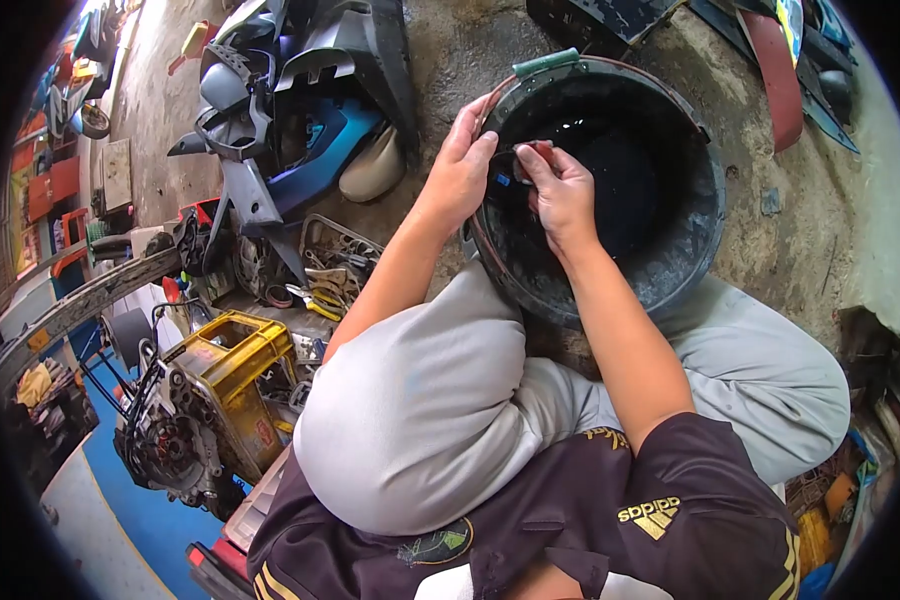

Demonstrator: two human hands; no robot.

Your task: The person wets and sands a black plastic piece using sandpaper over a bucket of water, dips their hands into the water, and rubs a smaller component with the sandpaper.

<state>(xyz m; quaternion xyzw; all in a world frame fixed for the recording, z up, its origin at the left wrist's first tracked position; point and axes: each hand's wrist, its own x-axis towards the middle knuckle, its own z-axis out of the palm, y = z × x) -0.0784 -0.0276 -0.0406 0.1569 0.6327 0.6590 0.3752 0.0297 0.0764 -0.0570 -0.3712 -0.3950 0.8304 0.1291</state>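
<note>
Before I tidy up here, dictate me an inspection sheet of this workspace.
Surface: concrete floor, stained and worn.
Job's things: black bucket with dark liquid inside, between bent legs; small reddish piece above it.
Clutter: vehicle panels, engine, yellow crate, yellow-handled pliers among loose metal parts, all on the left.
Hands: left hand at the rim, its hold unclear; right hand pinches the reddish piece. Both bare.
Cables: thin dark ones by the engine; none seen at the bucket.
Surroundings: red panel at upper right; blue ground covering at lower left.
</note>
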